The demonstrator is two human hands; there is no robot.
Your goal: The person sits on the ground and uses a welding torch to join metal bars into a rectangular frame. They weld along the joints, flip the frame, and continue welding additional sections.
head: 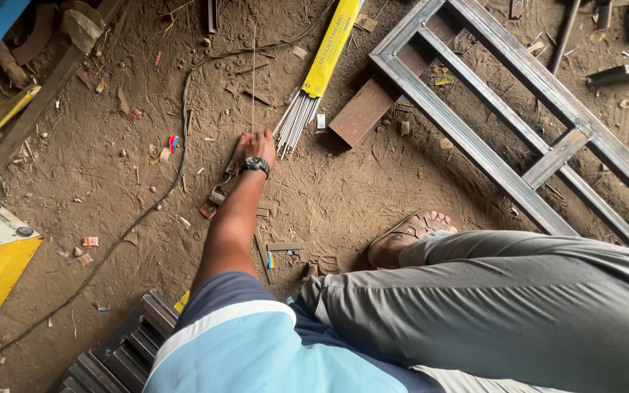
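- The left hand reached down to the dirt floor; its fingers were curled around a thin welding rod that stood nearly upright above the fist (the grip itself was partly hidden).
- Just right of that hand lay a bundle of rods spilling from a yellow packet.
- A black wristwatch sat just below the hand.
- Well right of the hand lay a steel frame, and a sandalled foot rested near its lower rail.
- The right hand was out of sight.
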